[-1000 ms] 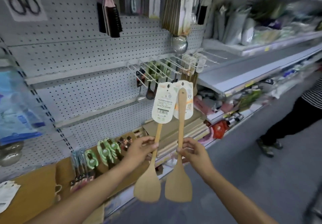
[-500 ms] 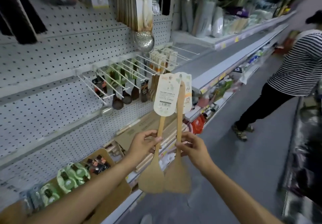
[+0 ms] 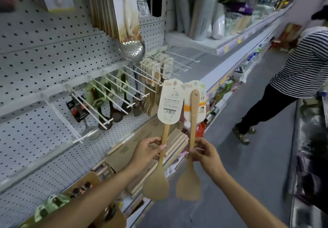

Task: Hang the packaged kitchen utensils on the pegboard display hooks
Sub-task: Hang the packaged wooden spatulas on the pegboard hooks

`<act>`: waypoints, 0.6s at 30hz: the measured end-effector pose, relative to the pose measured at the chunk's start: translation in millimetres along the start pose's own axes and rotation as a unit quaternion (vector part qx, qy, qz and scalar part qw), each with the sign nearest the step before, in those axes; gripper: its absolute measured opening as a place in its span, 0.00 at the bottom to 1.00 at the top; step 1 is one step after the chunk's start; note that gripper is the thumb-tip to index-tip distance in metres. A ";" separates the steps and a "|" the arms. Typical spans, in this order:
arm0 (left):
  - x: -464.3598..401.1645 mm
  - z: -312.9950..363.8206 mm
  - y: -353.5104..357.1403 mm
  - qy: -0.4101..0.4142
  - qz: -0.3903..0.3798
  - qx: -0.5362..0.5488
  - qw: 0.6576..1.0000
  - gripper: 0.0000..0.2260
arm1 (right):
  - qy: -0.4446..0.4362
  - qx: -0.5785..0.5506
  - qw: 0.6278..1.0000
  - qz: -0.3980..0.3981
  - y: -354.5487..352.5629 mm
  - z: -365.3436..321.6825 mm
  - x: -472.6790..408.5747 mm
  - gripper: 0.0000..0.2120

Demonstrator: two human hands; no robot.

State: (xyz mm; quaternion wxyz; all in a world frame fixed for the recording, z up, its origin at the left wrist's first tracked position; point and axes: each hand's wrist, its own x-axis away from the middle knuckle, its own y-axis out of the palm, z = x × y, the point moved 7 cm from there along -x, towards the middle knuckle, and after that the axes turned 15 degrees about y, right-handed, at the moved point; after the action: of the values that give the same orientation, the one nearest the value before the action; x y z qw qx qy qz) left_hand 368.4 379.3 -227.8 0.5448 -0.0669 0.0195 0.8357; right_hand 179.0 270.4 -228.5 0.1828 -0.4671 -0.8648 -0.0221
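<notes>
Left hand [image 3: 148, 150] and right hand [image 3: 204, 154] each grip one carded wooden spatula [image 3: 164, 139] [image 3: 192, 121] upright, fingers curled round the handles, well apart from the pegboard hooks [image 3: 99, 107].

Head view, downward toward pegboard [image 3: 53, 53]

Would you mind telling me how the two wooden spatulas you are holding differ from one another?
The left spatula shows its card's back, with a barcode, and its handle runs behind that card; the right spatula shows the card's printed front, with its handle lying over it and an orange band. The left hand grips one, the right hand the other. Both are plain wood, blades down, not yet hung.
</notes>
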 end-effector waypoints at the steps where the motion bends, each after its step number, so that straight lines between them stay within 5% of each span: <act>1: -6.8 -3.8 1.6 -0.002 0.000 0.000 1.000 0.04 | 0.004 -0.005 1.000 -0.003 -3.9 0.3 -9.9 0.09; 18: -142.1 -68.8 103.8 -0.029 0.105 -0.024 0.994 0.10 | 0.019 0.008 0.986 -0.163 -120.1 -26.6 -218.3 0.04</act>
State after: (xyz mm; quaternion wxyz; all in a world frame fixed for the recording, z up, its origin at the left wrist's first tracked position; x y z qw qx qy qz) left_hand 336.4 200.9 -281.2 0.4527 -0.0534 -0.0091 0.8900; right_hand 197.3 22.6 -261.3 0.1974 -0.3178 -0.9258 -0.0534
